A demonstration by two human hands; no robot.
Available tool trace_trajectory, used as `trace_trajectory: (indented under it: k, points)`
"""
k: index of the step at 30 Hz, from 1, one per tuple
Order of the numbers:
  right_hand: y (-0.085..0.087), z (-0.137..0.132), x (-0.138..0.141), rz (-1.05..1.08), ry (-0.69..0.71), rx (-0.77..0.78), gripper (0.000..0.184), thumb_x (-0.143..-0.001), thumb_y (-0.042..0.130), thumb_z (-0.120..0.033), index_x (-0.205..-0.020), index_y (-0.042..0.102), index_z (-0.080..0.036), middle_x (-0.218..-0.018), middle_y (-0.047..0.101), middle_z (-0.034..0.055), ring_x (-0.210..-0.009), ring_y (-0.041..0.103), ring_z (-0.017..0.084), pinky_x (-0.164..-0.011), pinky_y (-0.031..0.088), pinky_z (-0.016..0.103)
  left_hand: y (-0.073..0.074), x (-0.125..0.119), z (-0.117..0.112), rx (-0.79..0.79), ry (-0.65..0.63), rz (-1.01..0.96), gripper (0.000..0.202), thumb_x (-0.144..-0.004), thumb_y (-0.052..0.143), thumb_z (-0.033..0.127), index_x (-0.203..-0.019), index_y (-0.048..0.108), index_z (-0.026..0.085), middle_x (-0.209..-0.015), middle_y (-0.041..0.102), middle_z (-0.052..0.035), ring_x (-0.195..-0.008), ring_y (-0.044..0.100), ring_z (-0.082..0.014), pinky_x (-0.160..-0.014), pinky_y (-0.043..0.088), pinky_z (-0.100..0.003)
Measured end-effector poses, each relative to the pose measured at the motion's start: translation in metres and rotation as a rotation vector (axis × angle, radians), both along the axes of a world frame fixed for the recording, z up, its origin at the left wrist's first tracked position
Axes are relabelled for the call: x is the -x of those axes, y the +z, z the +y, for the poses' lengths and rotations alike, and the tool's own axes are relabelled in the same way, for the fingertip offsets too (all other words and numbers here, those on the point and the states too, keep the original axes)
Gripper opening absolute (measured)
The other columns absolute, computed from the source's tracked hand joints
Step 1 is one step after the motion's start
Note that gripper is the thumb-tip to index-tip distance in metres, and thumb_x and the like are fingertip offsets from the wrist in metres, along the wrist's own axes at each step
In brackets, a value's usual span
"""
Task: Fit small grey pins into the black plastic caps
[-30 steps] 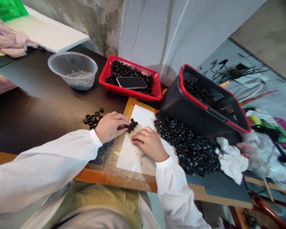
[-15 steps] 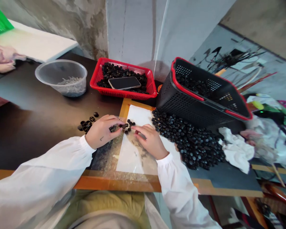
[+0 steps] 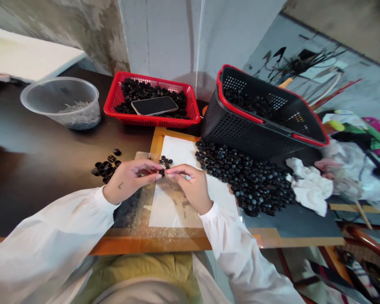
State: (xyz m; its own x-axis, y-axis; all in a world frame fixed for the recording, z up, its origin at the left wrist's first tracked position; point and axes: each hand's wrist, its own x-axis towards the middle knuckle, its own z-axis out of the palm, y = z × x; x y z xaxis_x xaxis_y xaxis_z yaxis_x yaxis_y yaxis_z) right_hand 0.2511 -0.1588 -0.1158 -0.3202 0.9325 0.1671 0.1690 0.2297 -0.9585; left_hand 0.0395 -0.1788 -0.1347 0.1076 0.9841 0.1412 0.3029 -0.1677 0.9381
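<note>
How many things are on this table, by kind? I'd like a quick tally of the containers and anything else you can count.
Red plastic basket: 1
Black basket with red rim: 1
Clear plastic bowl: 1
Smartphone: 1
Total: 4, leaving out the small black buttons, which are too many to count.

Smartphone, clear plastic bowl, crumpled white cloth
</note>
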Motion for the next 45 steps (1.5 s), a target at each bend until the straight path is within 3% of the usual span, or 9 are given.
trace_trajectory:
  k: [4, 18, 24, 27, 31, 34, 36, 39, 45]
  points:
    - [-0.001, 0.003, -0.002, -0.052, -0.022, -0.183, 0.007, -0.085, 0.077, -0.02, -0.084, 0.08, -0.026, -0.094, 0.078, 0.0018, -0.095, 0.072, 0.019, -0.093, 0.055, 0.034, 0.005, -0.005, -0.002, 0.061, 0.007, -0.038, 0.029, -0.079, 0.08, 0.042, -0.096, 0.078, 0.02, -0.094, 0.08, -0.0051, -0.081, 0.075, -0.0172, -0.079, 0.062, -0.025]
    - [-0.003, -0.001, -0.004, -0.177, -0.039, -0.486, 0.02, -0.087, 0.074, -0.012, -0.084, 0.081, -0.03, -0.086, 0.079, -0.001, -0.087, 0.066, 0.019, -0.081, 0.053, 0.034, 0.003, -0.009, -0.007, 0.078, -0.014, -0.048, 0.024, -0.079, 0.081, 0.036, -0.096, 0.077, 0.019, -0.095, 0.079, -0.0045, -0.081, 0.074, -0.0152, -0.078, 0.059, -0.023]
    - [0.002, 0.0, -0.007, -0.031, 0.088, -0.339, 0.037, -0.076, 0.086, -0.023, -0.11, 0.078, -0.035, -0.105, 0.078, 0.0014, -0.101, 0.066, 0.023, -0.093, 0.052, 0.04, 0.008, -0.021, -0.014, 0.338, -0.116, -0.553, 0.05, -0.078, 0.083, 0.031, -0.121, 0.06, 0.017, -0.084, 0.078, -0.0036, -0.072, 0.074, -0.0152, -0.069, 0.061, -0.025]
    - [0.001, 0.0, -0.006, 0.069, 0.188, -0.264, 0.028, -0.081, 0.083, -0.023, -0.106, 0.078, -0.035, -0.103, 0.078, 0.0017, -0.101, 0.068, 0.023, -0.094, 0.053, 0.041, 0.012, -0.025, -0.021, 0.316, -0.151, -0.578, 0.051, -0.082, 0.08, 0.032, -0.125, 0.056, 0.017, -0.085, 0.077, -0.0045, -0.074, 0.074, -0.0159, -0.072, 0.06, -0.027]
    - [-0.002, -0.006, -0.004, 0.156, 0.196, -0.049, 0.019, -0.081, 0.082, -0.025, -0.098, 0.079, -0.031, -0.1, 0.079, 0.0032, -0.098, 0.072, 0.022, -0.092, 0.055, 0.039, 0.016, -0.001, -0.037, 0.027, -0.08, -0.121, 0.034, -0.089, 0.072, 0.035, -0.119, 0.066, 0.02, -0.1, 0.077, -0.0077, -0.09, 0.073, -0.019, -0.082, 0.058, -0.031]
    - [-0.004, -0.008, -0.001, 0.278, 0.134, 0.218, 0.025, -0.077, 0.084, -0.025, -0.1, 0.076, -0.03, -0.093, 0.08, 0.0016, -0.092, 0.074, 0.02, -0.087, 0.058, 0.035, 0.016, 0.038, -0.052, -0.311, 0.223, 0.461, 0.013, -0.089, 0.073, 0.037, -0.093, 0.077, 0.025, -0.098, 0.074, -0.0048, -0.093, 0.067, -0.0203, -0.091, 0.051, -0.036]
    - [-0.005, -0.006, 0.001, 0.372, 0.105, 0.333, 0.028, -0.073, 0.087, -0.024, -0.097, 0.074, -0.03, -0.086, 0.079, -0.001, -0.086, 0.074, 0.018, -0.08, 0.059, 0.031, 0.013, 0.06, -0.061, -0.367, 0.371, 0.686, 0.023, -0.086, 0.075, 0.043, -0.099, 0.077, 0.025, -0.098, 0.071, -0.0057, -0.091, 0.064, -0.0217, -0.089, 0.051, -0.037]
    - [-0.007, -0.004, 0.002, 0.415, 0.079, 0.363, 0.024, -0.068, 0.089, -0.024, -0.086, 0.073, -0.028, -0.083, 0.077, -0.0016, -0.079, 0.072, 0.015, -0.076, 0.058, 0.027, 0.005, 0.074, -0.066, -0.37, 0.39, 0.86, 0.03, -0.086, 0.073, 0.049, -0.102, 0.077, 0.024, -0.099, 0.068, -0.0069, -0.088, 0.062, -0.0222, -0.086, 0.051, -0.037]
    - [-0.011, -0.003, 0.0, 0.358, 0.066, 0.361, 0.023, -0.067, 0.09, -0.029, -0.085, 0.077, -0.026, -0.081, 0.073, -0.0013, -0.073, 0.065, 0.013, -0.072, 0.055, 0.025, -0.002, 0.063, -0.057, -0.406, 0.267, 0.97, 0.032, -0.092, 0.066, 0.047, -0.111, 0.076, 0.024, -0.102, 0.067, -0.0082, -0.089, 0.061, -0.0228, -0.084, 0.052, -0.037]
